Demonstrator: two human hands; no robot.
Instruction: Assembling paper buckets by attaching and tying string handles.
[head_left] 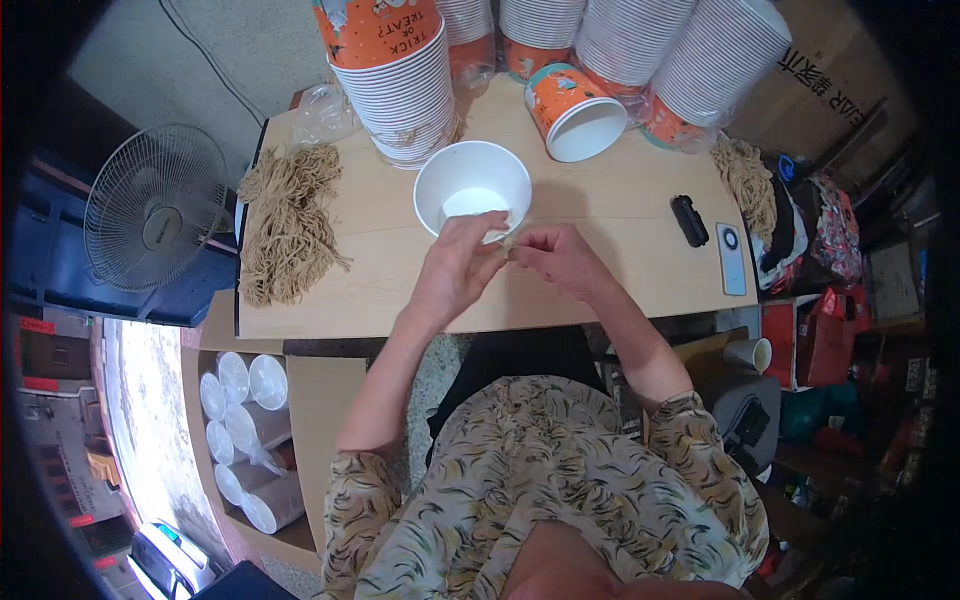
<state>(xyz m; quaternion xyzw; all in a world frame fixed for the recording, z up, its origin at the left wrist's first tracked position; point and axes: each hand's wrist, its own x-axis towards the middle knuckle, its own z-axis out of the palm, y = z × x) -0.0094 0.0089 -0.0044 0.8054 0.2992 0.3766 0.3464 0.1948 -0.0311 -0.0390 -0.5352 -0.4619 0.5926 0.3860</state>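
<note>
A white-lined paper bucket (473,165) stands upright near the middle of the table, its open mouth facing me. My left hand (460,265) is at its near rim, fingers reaching over the edge and thumb outside. Close beside it, my right hand (560,260) is closed in a pinch just outside the rim. A small pale tan bit shows between the fingertips of both hands, too small to name. To the left lies a heap of tan twisted cords (290,225).
Tall stacks of orange-printed paper buckets (395,100) line the table's back. One bucket (585,128) lies on its side. A black case (690,221) and a phone (732,260) rest at right. A fan (160,215) stands left; below it, a carton (305,450) holds wrapped buckets.
</note>
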